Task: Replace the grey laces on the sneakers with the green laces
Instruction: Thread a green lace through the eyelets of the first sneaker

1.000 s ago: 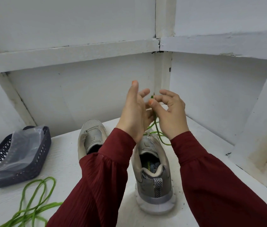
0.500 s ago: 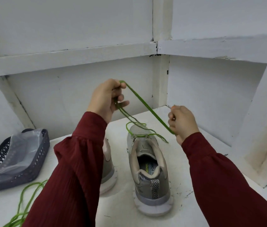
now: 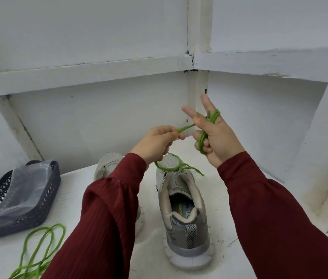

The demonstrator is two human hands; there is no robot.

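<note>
- White table (image 3: pixel 74 188) tucked into a corner of white walls, everything sits on it.
- Dark red sleeves (image 3: pixel 106 218) come in from the near edge, and the left one covers a good chunk of the scene.
- Dark mesh basket (image 3: pixel 44 202) at far left with a crumpled clear plastic bag (image 3: pixel 24 190) in it.
- Grey sneaker (image 3: pixel 183 224) dead centre, heel toward the camera, upright.
- Second sneaker (image 3: pixel 106 166) just left of it, mostly hidden behind the left arm.
- Spare green lace (image 3: pixel 40 250) lies in loose loops at near left, in front of the basket.
- Right hand (image 3: pixel 215 133) is up above the centre sneaker: two fingers straight and spread, the lower ones curled in.
- Left hand (image 3: pixel 157 141) is right beside it, thumb and forefinger pinching, the rest curled.
- Green lace (image 3: pixel 201 139) is wound a few turns around the right hand's fingers, runs across to the left hand's pinch, then drops to a loop at the centre sneaker's far end, with one tail trailing right.
</note>
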